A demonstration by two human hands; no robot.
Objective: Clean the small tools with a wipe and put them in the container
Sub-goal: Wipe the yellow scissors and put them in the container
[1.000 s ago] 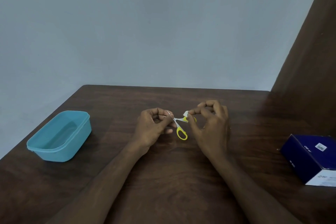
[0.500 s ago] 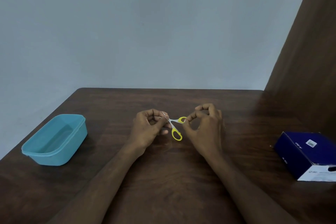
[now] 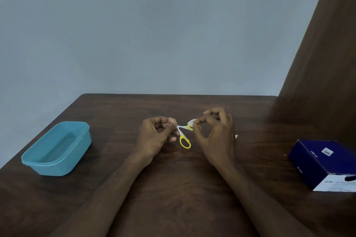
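We are pinching the small yellow-handled steel scissors [image 3: 184, 135] by their blades in our left hand [image 3: 156, 136]. Our right hand [image 3: 215, 132] is rubbing a white wipe [image 3: 191, 122] on 1 handle, right of the teal plastic container [image 3: 57, 148]. They seem light, stiff and sharp-tipped.

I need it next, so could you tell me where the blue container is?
In the head view, the blue container sits on the table's left side, left of the left hand.

Table [image 3: 173, 188]: container [image 3: 57, 148] near left edge; box [image 3: 325, 163] at right edge. Scissors [image 3: 184, 134] mid-table, between left hand [image 3: 154, 136] and right hand [image 3: 215, 134], well apart from both container and box. Wipe [image 3: 191, 122] at scissors' right end, in right hand. Wall [image 3: 154, 34] behind far edge.
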